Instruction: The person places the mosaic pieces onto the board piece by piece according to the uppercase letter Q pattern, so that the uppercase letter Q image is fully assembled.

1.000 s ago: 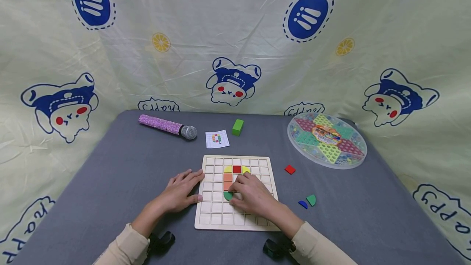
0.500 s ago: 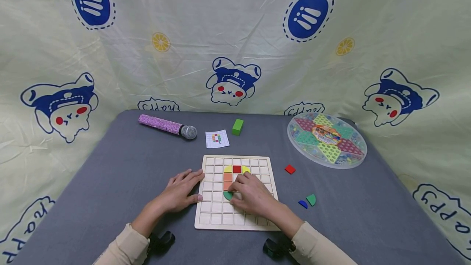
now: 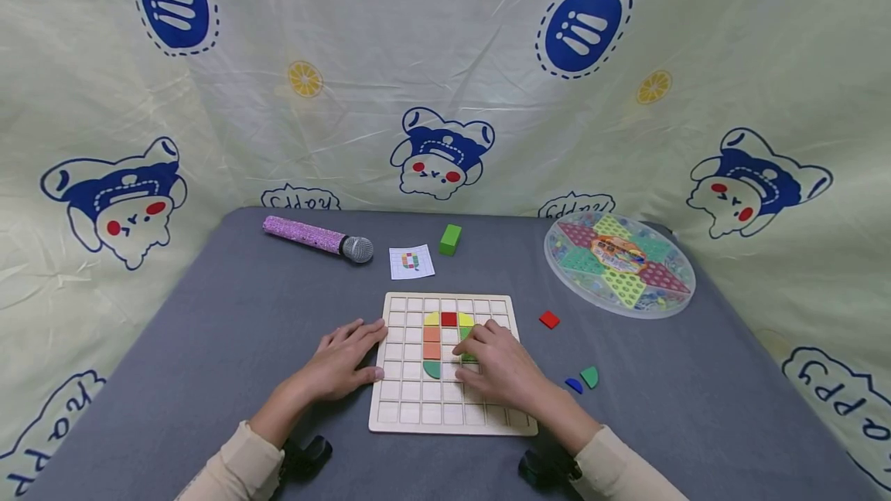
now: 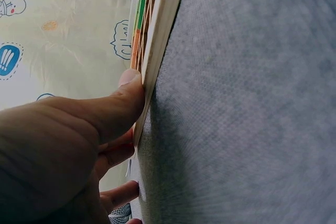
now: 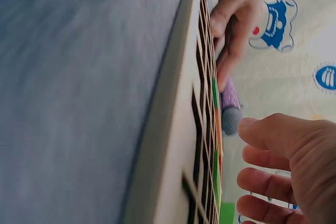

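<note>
A wooden grid board (image 3: pixel 407 413) lies on the grey cloth. My left hand (image 3: pixel 341 362) rests at its left edge, thumb and fingertips touching the rim, as the left wrist view also shows. Over the right-centre cells hovers my right hand (image 3: pixel 497 362), fingers loosely bent and apart; nothing shows between them in the right wrist view. Set in the cells are a red square (image 3: pixel 448 319), yellow pieces (image 3: pixel 431 319) on either side of it, orange squares (image 3: pixel 431 342) and a green quarter-round (image 3: pixel 431 369). Green pieces (image 3: pixel 465 332) beside the right fingers are partly hidden.
Right of the board lie a loose red square (image 3: pixel 549 319), a blue half-round (image 3: pixel 574 385) and a green quarter-round piece (image 3: pixel 589 376). Behind it are a purple microphone (image 3: pixel 306 234), a pattern card (image 3: pixel 411 262), a green block (image 3: pixel 450 240) and a round star-patterned game box (image 3: pixel 619 265).
My right hand has shifted right and lifted off the centre cells, uncovering the whole green quarter-round and parts of the green pieces in the right column. The left hand has stayed put.
</note>
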`<act>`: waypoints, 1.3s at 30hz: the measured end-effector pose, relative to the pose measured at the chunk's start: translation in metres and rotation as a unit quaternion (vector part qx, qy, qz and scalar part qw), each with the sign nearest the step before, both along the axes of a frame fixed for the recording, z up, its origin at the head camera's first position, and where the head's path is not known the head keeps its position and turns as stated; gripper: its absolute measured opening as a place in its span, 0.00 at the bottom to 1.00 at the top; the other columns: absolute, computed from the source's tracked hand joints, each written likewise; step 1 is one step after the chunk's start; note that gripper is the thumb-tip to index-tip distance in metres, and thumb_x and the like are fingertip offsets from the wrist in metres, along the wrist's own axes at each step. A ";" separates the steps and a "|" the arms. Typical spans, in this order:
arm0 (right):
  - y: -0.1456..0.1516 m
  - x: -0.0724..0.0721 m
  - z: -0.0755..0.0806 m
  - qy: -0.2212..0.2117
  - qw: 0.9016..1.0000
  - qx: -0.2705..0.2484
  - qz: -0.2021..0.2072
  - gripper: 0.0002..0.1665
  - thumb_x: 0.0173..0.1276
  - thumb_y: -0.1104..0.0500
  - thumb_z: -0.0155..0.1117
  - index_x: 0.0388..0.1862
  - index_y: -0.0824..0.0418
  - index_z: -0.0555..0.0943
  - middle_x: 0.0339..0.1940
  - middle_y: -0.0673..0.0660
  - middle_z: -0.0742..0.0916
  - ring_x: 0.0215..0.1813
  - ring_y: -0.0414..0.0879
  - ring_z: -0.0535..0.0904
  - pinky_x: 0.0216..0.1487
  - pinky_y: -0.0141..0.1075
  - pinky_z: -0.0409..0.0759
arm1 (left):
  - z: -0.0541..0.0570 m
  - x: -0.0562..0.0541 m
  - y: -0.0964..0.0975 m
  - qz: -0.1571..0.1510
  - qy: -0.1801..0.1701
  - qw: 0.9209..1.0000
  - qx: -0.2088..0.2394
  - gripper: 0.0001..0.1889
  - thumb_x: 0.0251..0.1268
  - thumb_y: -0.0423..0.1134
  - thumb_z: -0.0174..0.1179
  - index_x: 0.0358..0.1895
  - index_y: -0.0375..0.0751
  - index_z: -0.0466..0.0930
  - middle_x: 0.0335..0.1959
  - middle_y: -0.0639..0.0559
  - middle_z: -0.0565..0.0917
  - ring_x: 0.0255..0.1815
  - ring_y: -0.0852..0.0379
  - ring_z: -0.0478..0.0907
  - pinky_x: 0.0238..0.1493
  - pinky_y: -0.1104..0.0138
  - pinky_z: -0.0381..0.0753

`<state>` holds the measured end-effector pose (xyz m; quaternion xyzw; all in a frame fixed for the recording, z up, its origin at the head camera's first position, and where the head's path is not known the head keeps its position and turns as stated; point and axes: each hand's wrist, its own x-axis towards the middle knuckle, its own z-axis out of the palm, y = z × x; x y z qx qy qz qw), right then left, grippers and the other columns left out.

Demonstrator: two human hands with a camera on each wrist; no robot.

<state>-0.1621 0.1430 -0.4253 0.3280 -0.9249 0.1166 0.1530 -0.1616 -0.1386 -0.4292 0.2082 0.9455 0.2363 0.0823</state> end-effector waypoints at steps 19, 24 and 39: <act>0.085 -0.027 0.004 -0.018 0.987 -0.018 -0.158 0.18 0.54 0.51 0.73 0.41 0.59 0.84 0.37 0.55 0.82 0.40 0.49 0.73 0.41 0.45 0.71 | -0.002 0.000 0.000 -0.002 0.003 1.000 0.000 0.34 0.64 0.47 0.59 0.71 0.43 0.61 0.74 0.48 0.61 0.75 0.39 0.51 0.66 0.38 0.51; 0.096 -0.035 0.004 -0.036 0.980 -0.010 -0.195 0.21 0.54 0.50 0.73 0.43 0.60 0.83 0.40 0.58 0.83 0.43 0.53 0.74 0.42 0.47 0.72 | -0.002 0.001 0.000 -0.002 0.005 1.000 0.003 0.33 0.64 0.47 0.59 0.71 0.43 0.61 0.74 0.48 0.61 0.75 0.39 0.51 0.66 0.38 0.52; 0.115 -0.050 0.000 -0.111 0.963 0.015 -0.245 0.21 0.57 0.49 0.71 0.43 0.62 0.82 0.39 0.59 0.82 0.40 0.52 0.72 0.38 0.46 0.71 | -0.002 0.001 0.001 0.003 0.006 1.000 0.002 0.33 0.64 0.47 0.59 0.71 0.44 0.61 0.74 0.48 0.61 0.75 0.39 0.52 0.66 0.38 0.51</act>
